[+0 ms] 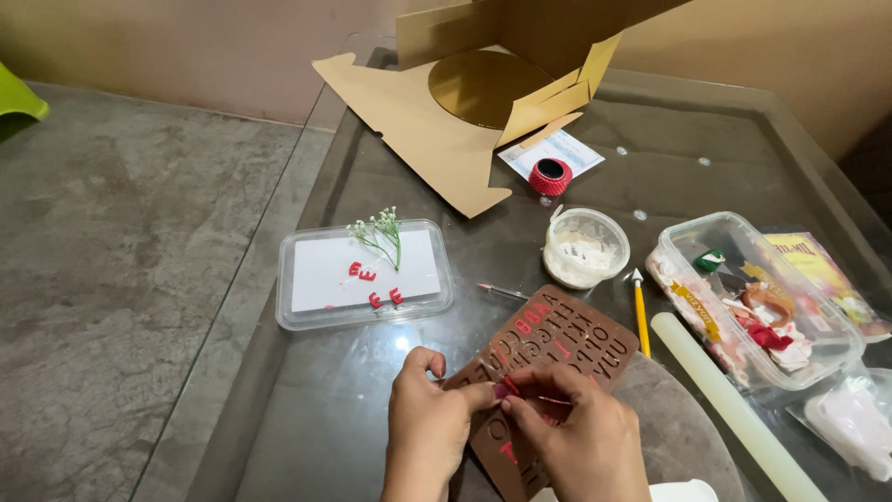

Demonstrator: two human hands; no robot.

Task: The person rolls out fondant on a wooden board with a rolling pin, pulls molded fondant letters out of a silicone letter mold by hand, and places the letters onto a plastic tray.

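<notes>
Both hands pinch at the brown letter mould (548, 372): the left hand (429, 418) grips its near edge, and the right hand (576, 423) closes its fingers around a thin pin. The mould lies just right of the clear tray (364, 274) holding red letters (372, 284).

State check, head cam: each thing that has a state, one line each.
Cardboard box: open, flaps unfolded.
Letter mould: flat on table, some cavities filled red.
Shallow tray: lidless, holds red letters and a sprig.
Round tub: open, white paste inside.
Storage box: open, full.
Left hand: pinching mould edge.
Right hand: holding a thin tool.
</notes>
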